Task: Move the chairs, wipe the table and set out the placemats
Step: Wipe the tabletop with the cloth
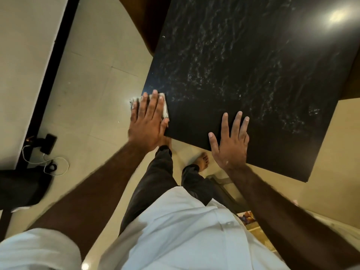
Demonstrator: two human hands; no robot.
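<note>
A black table (253, 65) with wet streaks across its top fills the upper right of the head view. My left hand (148, 121) lies flat with straight fingers on a folded whitish cloth (165, 108), pressing it onto the table's near left corner; part of the cloth hangs past the edge. My right hand (229, 141) rests flat on the near edge of the table, fingers spread and straight, holding nothing. No chairs or placemats can be seen.
Cream floor tiles (87, 90) lie left of the table. A black bag (21, 188), a dark device (48, 143) and a white cable (58, 166) sit on the floor by the wall at left. My legs and bare feet stand under the near edge.
</note>
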